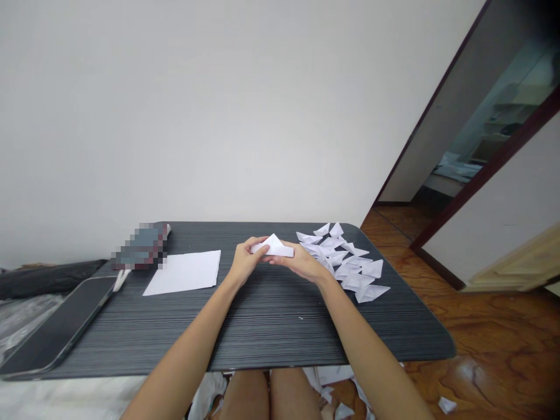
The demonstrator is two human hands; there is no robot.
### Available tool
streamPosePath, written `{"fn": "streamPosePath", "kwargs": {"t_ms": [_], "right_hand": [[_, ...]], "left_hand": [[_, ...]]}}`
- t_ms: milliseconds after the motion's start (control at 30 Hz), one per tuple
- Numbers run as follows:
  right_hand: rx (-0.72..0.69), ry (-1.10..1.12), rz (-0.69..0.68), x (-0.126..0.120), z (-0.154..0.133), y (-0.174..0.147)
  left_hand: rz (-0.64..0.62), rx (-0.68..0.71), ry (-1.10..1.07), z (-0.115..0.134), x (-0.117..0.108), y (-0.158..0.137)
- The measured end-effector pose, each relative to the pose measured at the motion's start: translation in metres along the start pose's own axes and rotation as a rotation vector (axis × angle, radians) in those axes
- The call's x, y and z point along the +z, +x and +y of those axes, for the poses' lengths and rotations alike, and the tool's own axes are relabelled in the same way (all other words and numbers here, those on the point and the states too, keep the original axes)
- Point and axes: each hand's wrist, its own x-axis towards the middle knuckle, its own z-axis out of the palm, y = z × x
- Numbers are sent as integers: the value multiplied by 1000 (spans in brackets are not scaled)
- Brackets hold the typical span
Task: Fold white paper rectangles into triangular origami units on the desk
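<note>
forearms point(188, 341) outstretched; left grip point(245, 258), right grip point(303, 261) pinch folded paper point(276, 247)

the left hand point(248, 258) covers part of the folded white paper point(280, 247), which in turn hides some of the right hand point(303, 261). just right of the right hand, the paper boats point(351, 267) overlap too much to count. well left of the left hand, coarse blocks blur a dark object point(142, 249) beyond naming; the paper sheets point(186, 272) between it and that hand cannot be counted. farther left, the picture's edge clips a dark-screened device point(61, 324). nearer the wearer than both hands, a white speck point(300, 318) is too small to identify, and both forearms point(370, 341) run off the bottom.
</note>
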Motion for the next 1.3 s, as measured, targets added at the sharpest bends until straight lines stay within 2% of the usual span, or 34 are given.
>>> {"fn": "streamPosePath", "kwargs": {"t_ms": [100, 200, 267, 433, 567, 833, 967, 1167, 1300], "right_hand": [[-1, 80, 93, -6, 1, 3], [-52, 78, 230, -11, 5, 7], [-81, 101, 273, -13, 6, 8], [-126, 196, 285, -11, 3, 7], [-127, 186, 257, -14, 3, 8], [-141, 119, 287, -17, 7, 9], [-137, 110, 275, -18, 8, 9], [-114, 149, 304, -20, 10, 10], [-99, 200, 274, -20, 9, 8]], "left_hand": [[35, 13, -34, 2, 1, 1], [53, 37, -179, 5, 3, 1], [48, 30, -288, 7, 4, 1], [49, -88, -513, 12, 5, 0], [20, -175, -608, 14, 2, -1], [-172, -324, -727, 19, -2, -2], [-160, -323, -675, 20, -2, -3], [-180, -239, -428, 19, -2, -5], [-197, -203, -278, 17, -4, -5]]}}
